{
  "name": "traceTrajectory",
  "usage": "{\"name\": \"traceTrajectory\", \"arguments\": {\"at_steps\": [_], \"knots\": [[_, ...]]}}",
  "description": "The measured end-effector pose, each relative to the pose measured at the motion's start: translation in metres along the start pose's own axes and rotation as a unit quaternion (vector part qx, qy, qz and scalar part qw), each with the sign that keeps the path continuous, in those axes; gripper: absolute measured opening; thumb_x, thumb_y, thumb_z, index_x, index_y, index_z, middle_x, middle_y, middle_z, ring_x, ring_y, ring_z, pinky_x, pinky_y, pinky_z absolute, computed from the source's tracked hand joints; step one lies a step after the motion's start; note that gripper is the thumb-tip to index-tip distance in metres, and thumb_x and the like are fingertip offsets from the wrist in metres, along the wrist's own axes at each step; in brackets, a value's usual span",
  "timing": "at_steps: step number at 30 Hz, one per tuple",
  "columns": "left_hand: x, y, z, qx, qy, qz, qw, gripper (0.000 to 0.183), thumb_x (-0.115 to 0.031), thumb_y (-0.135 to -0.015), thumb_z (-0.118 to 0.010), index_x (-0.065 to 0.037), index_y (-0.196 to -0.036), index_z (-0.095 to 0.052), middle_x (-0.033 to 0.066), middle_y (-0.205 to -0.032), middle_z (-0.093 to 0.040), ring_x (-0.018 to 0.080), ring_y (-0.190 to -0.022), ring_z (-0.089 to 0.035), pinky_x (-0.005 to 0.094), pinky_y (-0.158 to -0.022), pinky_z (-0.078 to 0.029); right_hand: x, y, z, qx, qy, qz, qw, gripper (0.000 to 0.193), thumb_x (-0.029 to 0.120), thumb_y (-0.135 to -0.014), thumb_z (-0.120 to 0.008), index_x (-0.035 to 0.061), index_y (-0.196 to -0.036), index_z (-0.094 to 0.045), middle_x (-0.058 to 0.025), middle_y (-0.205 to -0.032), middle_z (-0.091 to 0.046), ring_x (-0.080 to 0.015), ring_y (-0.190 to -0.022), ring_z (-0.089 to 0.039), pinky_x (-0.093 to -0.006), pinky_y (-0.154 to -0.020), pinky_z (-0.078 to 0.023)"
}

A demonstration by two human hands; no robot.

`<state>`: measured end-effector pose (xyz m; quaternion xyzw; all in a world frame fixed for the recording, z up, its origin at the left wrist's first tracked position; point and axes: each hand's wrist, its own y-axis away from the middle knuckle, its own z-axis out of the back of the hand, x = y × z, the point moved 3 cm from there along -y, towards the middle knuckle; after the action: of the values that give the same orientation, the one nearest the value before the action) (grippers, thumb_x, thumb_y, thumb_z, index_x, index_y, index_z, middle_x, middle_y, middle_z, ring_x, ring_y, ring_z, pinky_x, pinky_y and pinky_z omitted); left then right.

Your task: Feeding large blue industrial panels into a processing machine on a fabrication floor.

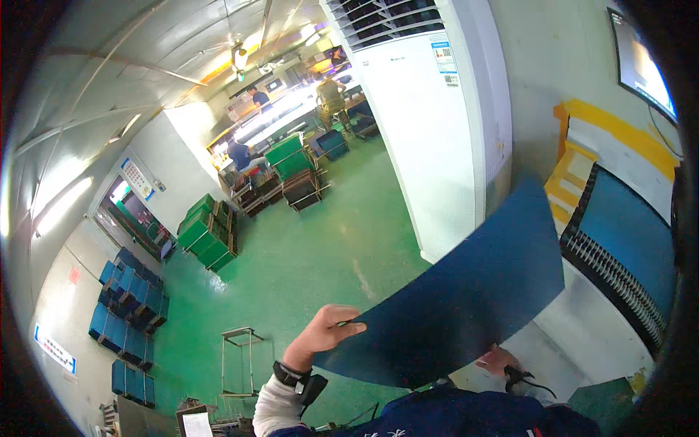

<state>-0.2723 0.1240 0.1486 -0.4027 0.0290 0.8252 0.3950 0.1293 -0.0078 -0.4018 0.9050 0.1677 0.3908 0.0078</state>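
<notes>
A large, thin dark blue sheet [459, 298] spans the space in front of me, tilted and slightly curved. My left hand [328, 335] pinches its left corner, thumb on the near face and the fingers closed at the edge. At the lower right edge of the same sheet is my right hand [499, 359], gripping it; most of its fingers are hidden or blurred. A black wrist device [302, 382] is strapped at my left wrist, over a white sleeve.
On the right stands a black-edged rack [615, 284] with a blue panel, near yellow tape. A tall white air conditioner [415, 124] rises ahead. Green crates [207, 233] and blue crates [127, 331] are stacked to the left. A metal frame [239, 364] stands on the green floor. People sit at far benches.
</notes>
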Motion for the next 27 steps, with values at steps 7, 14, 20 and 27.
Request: {"name": "traceTrajectory", "arguments": {"at_steps": [7, 14, 20, 27], "knots": [[-0.009, -0.065, -0.032, 0.077, 0.071, -0.070, 0.992, 0.029, -0.012, -0.081, -0.065, 0.003, -0.071, -0.044, 0.0125, -0.064, -0.029, 0.0210, -0.056, -0.030, 0.0342, -0.052, -0.029, 0.007, 0.120, 0.037, -0.007, -0.294, 0.100, 0.951, 0.046, 0.033, -0.085, -0.055, 0.0092, -0.123, -0.048, -0.0121, -0.115, -0.057, -0.0290, -0.092, -0.059, -0.0405, -0.084, -0.049], [-0.050, -0.148, -0.078, 0.163, 0.059, -0.167, 0.971, 0.020, -0.016, -0.086, -0.062, 0.003, -0.080, -0.057, 0.0095, -0.062, -0.048, 0.0121, -0.059, -0.043, 0.0282, -0.056, -0.039, 0.085, 0.183, -0.091, -0.308, -0.172, 0.257, 0.900, 0.048, 0.031, -0.084, -0.058, 0.0065, -0.123, -0.048, -0.0108, -0.115, -0.057, -0.0284, -0.094, -0.059, -0.0429, -0.076, -0.051], [-0.096, -0.200, -0.128, 0.189, 0.080, -0.208, 0.956, 0.019, -0.016, -0.084, -0.062, 0.002, -0.084, -0.060, 0.0076, -0.068, -0.058, 0.0093, -0.064, -0.051, 0.0291, -0.058, -0.042, 0.084, 0.234, -0.161, -0.323, -0.192, 0.371, 0.849, 0.050, 0.037, -0.087, -0.054, 0.0042, -0.124, -0.047, -0.0105, -0.115, -0.057, -0.0278, -0.094, -0.059, -0.0405, -0.082, -0.050], [-0.101, -0.234, -0.179, 0.162, 0.132, -0.222, 0.952, 0.021, -0.010, -0.081, -0.062, -0.002, -0.100, -0.062, 0.0099, -0.094, -0.062, 0.0177, -0.083, -0.060, 0.0287, -0.074, -0.047, 0.015, 0.289, -0.149, -0.504, -0.134, 0.407, 0.750, 0.048, 0.040, -0.091, -0.048, 0.0040, -0.124, -0.046, -0.0092, -0.116, -0.056, -0.0288, -0.098, -0.056, -0.0396, -0.082, -0.047]]}}
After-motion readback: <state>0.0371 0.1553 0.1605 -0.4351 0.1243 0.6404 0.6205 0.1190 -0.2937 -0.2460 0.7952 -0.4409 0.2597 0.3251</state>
